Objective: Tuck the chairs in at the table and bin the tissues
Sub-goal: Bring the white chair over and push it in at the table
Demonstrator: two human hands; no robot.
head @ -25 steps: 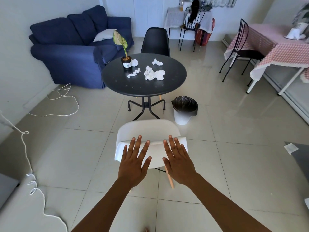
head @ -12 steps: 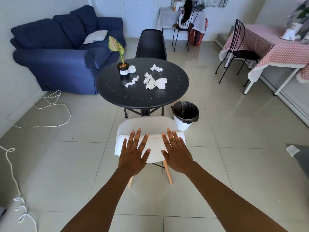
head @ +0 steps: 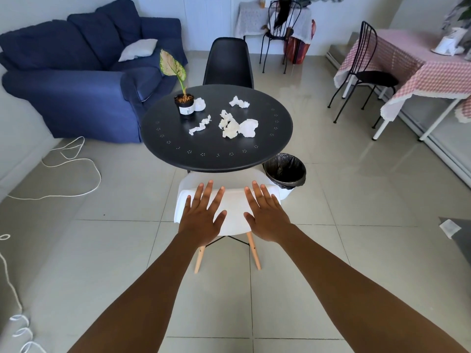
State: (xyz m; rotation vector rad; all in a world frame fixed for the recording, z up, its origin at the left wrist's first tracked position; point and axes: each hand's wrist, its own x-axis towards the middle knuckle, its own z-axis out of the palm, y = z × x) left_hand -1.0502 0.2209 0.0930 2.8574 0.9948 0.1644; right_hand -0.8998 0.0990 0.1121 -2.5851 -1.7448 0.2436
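Observation:
A white chair (head: 233,210) with wooden legs stands in front of me, its seat partly under the near edge of the round black table (head: 216,154). My left hand (head: 202,217) and my right hand (head: 266,216) lie flat on the chair's backrest, fingers spread, holding nothing. Several crumpled white tissues (head: 238,126) lie on the tabletop. A black chair (head: 228,63) stands at the table's far side. A white bin (head: 285,171) with a black liner sits on the floor right of the white chair.
A small potted plant (head: 184,104) stands on the table. A blue sofa (head: 76,72) fills the left. White cord (head: 74,171) trails over the floor at left. A pink-clothed table (head: 433,67) and a wire chair (head: 367,72) stand at right.
The white chair has slid forward toward the table with both hands flat on its backrest; its seat now reaches under the table's edge, and I have stepped closer.

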